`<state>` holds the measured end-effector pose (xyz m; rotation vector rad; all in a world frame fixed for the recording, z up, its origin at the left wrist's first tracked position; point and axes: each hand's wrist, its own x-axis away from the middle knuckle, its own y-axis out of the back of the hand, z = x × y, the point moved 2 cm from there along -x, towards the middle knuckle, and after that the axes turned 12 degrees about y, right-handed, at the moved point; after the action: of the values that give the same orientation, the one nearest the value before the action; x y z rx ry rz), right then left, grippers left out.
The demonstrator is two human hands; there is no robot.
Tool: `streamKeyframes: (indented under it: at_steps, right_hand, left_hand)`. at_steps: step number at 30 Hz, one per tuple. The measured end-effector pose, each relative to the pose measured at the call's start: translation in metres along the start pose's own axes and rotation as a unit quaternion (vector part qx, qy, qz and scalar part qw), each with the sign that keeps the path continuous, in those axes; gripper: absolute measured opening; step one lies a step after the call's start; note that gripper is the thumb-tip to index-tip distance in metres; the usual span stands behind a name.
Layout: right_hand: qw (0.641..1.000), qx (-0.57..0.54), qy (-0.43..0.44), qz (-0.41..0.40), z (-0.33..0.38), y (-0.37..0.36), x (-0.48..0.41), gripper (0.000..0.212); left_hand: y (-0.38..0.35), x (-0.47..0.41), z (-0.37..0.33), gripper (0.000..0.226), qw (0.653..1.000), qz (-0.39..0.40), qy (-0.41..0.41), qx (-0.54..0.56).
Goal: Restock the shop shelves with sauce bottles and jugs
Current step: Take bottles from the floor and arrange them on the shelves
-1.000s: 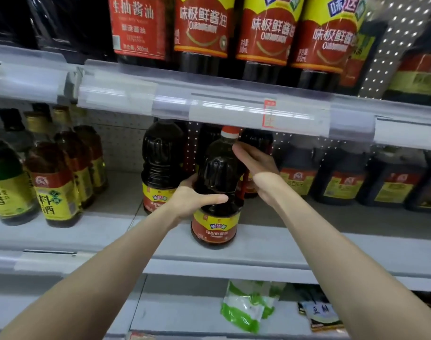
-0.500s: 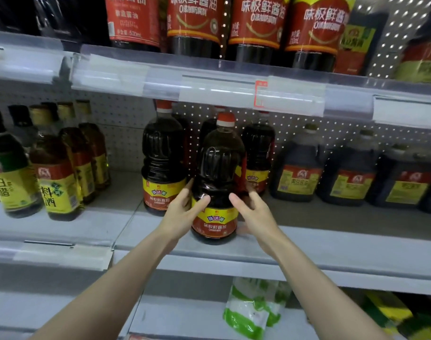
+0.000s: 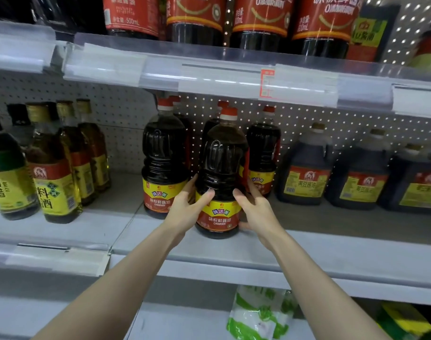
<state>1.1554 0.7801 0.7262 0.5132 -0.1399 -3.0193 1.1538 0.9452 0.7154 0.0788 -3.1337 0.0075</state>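
Lower shelf: a green-and-white bag [image 3: 256, 312] lies below the soy sauce bottle. It is partly cut off and its print is unreadable.
Left grip [image 3: 185, 212]: clamped on the soy sauce bottle [image 3: 220, 168], thumb across the front just above the label, fingers round its left side.
Right grip [image 3: 256, 212]: clamped on the same bottle, thumb on the front, fingers wrapped round its right side and mostly out of sight.
Soy sauce bottle: upright, red cap, dark fill, label facing out. Its base sits on the middle shelf [image 3: 332, 244], towards the front lip.
Step in hand (judged): seating and facing the bottle in its row.
Doing it well: keep both palms low on the body and slide it straight back rather than lifting it. The tall, full bottle would likely tip if pushed near the neck. Square it with the matching bottle [image 3: 164, 158] just left of it, and stop short of the one behind.
Behind: a rear bottle [image 3: 221, 104] directly behind shows only its cap and shoulder. A third bottle [image 3: 263, 148] stands behind and to the right.
Right of it: squat soy sauce jugs [image 3: 305, 173], well apart.
Left of it: cooking wine bottles [image 3: 52, 173], well apart.
Above: a price rail [image 3: 209, 77], then upper-shelf bottles [image 3: 258, 18] cropped at the top.
Hard to tell: whether the base lies fully flat, the gap to the rear bottle, and how deep the row runs.
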Motion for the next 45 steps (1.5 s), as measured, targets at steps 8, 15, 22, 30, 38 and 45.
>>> streamKeyframes:
  at_steps: [8,15,22,30,38,45]
  right_hand:
    - [0.999,-0.031,-0.013,-0.032,-0.010,-0.002,-0.026,0.053]
    - [1.000,0.015,0.003,-0.025,-0.019,-0.004,-0.044,0.054]
    - [1.000,0.009,-0.010,-0.028,-0.022,-0.004,-0.051,0.055]
    - [0.999,0.030,-0.017,-0.038,-0.026,-0.005,-0.056,0.056]
    - [0.997,0.042,-0.029,-0.050,-0.031,-0.007,-0.061,0.058]
    - [0.997,0.045,-0.030,-0.054,-0.035,-0.007,-0.063,0.058]
  left_hand:
    - [-0.003,-0.026,0.003,0.067,0.999,-0.020,0.007,0.027]
    - [-0.006,-0.044,0.006,0.063,0.999,-0.029,0.001,0.029]
    - [-0.005,-0.056,0.007,0.064,0.999,-0.037,0.001,0.005]
    - [-0.005,-0.060,0.007,0.067,0.999,-0.036,0.010,-0.004]
    - [-0.003,-0.069,0.009,0.068,0.999,-0.015,0.036,0.009]
    - [-0.001,-0.070,0.010,0.071,0.999,-0.001,0.048,0.016]
